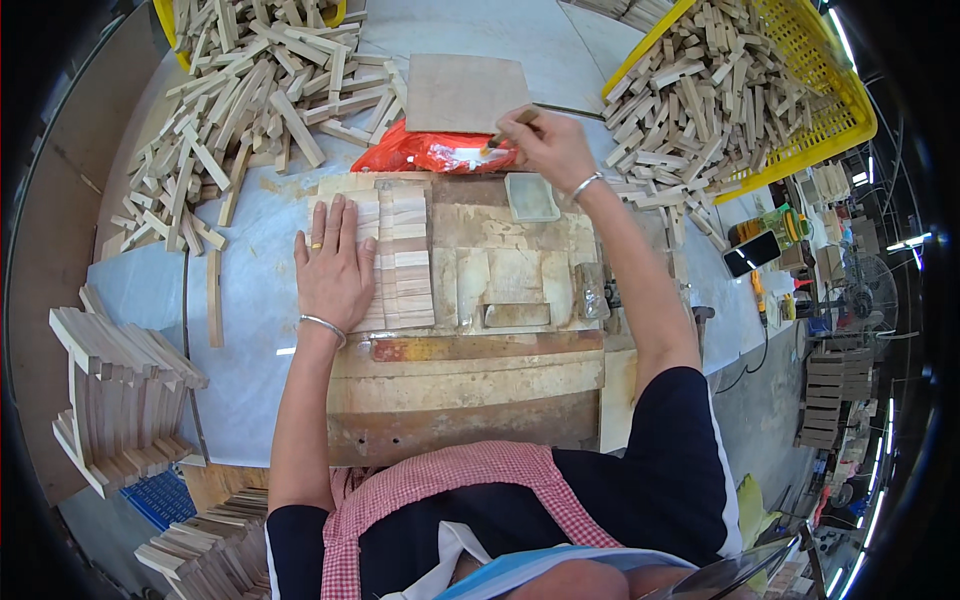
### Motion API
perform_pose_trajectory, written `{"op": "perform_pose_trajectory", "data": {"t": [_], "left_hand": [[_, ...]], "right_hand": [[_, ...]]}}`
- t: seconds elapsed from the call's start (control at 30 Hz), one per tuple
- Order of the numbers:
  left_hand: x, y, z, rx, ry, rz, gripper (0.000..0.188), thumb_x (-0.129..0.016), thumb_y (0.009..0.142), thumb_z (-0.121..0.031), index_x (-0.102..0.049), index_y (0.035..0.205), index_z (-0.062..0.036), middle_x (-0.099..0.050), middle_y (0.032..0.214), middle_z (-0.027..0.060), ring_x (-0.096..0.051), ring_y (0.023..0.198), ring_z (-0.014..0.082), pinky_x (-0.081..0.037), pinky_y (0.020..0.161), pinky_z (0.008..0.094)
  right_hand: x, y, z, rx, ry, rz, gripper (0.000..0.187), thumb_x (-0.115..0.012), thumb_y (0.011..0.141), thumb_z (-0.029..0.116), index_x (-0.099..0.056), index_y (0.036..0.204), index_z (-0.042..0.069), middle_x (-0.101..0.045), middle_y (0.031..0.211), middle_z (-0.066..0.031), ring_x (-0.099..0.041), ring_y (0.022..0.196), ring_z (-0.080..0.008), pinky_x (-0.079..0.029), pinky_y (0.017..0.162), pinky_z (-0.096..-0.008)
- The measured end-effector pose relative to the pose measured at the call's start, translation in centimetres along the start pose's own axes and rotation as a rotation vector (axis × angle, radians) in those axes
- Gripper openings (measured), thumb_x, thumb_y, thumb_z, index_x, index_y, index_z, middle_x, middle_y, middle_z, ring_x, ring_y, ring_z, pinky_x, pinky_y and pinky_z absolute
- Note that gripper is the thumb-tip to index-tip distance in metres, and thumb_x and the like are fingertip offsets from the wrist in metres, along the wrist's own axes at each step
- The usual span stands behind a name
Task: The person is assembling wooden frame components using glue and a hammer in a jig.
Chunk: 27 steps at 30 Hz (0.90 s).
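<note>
While the left hand [337, 265] rests flat on the lined-up wood strips [408, 258], gripping nothing, the right hand [556, 150] grips a brush [500, 137] at white paste [462, 156] beyond them; alignment looks done, paste coverage cannot be told, and loose pieces [265, 85] lie heaped beyond the strips.

Left hand [337, 272] flat, palm down; right hand [556, 150] in curled grip.
</note>
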<state>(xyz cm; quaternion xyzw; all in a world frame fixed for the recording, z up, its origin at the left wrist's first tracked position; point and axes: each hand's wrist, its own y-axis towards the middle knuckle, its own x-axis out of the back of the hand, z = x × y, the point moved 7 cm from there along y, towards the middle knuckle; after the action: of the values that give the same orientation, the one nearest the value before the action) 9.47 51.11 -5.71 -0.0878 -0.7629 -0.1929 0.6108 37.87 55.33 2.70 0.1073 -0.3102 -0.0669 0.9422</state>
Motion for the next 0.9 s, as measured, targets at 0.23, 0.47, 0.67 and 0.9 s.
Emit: {"op": "perform_pose_trajectory", "data": {"t": [0.23, 0.47, 0.67, 0.9], "left_hand": [[0.1, 0.0, -0.1, -0.001, 0.011, -0.007, 0.052, -0.034, 0.1, -0.035, -0.034, 0.145, -0.0075, -0.029, 0.153, 0.007, -0.021, 0.143, 0.0269, -0.018, 0.113, 0.052], [0.1, 0.0, -0.2, -0.001, 0.006, -0.009, 0.052, -0.034, 0.1, -0.034, -0.034, 0.145, -0.0077, -0.03, 0.153, 0.0074, -0.022, 0.143, 0.0272, -0.018, 0.113, 0.0521], [0.2, -0.1, -0.2, 0.006, -0.014, 0.005, 0.054, -0.036, 0.099, -0.035, -0.035, 0.144, -0.0061, -0.029, 0.153, 0.0077, -0.02, 0.143, 0.0264, -0.017, 0.113, 0.0516], [-0.1, 0.0, -0.1, 0.001, -0.002, -0.005, 0.053, -0.036, 0.099, -0.034, -0.035, 0.144, -0.006, -0.029, 0.153, 0.0077, -0.021, 0.143, 0.0265, -0.017, 0.113, 0.0515]], "right_hand": [[-2.5, 1.2, -0.7, -0.021, -0.06, -0.023, 0.024, -0.061, 0.089, 0.024, -0.067, 0.09, 0.001, -0.069, 0.074, -0.0066, -0.062, 0.056, -0.0107, -0.048, 0.054, -0.0244], [-2.3, 1.1, -2.5, -0.262, 0.26, -0.039, 0.029, -0.062, 0.092, 0.025, -0.065, 0.088, -0.003, -0.067, 0.07, -0.0074, -0.062, 0.054, -0.0086, -0.049, 0.044, -0.0213], [-2.9, 1.1, -3.6, -0.3, 0.413, -0.031, 0.027, -0.061, 0.093, 0.024, -0.064, 0.091, -0.004, -0.065, 0.07, -0.0066, -0.059, 0.05, -0.0088, -0.048, 0.044, -0.0217], [-2.5, 1.4, -4.3, -0.256, 0.385, -0.05, 0.028, -0.059, 0.094, 0.024, -0.064, 0.092, -0.004, -0.063, 0.068, -0.0057, -0.058, 0.051, -0.0081, -0.047, 0.043, -0.0209]]}}
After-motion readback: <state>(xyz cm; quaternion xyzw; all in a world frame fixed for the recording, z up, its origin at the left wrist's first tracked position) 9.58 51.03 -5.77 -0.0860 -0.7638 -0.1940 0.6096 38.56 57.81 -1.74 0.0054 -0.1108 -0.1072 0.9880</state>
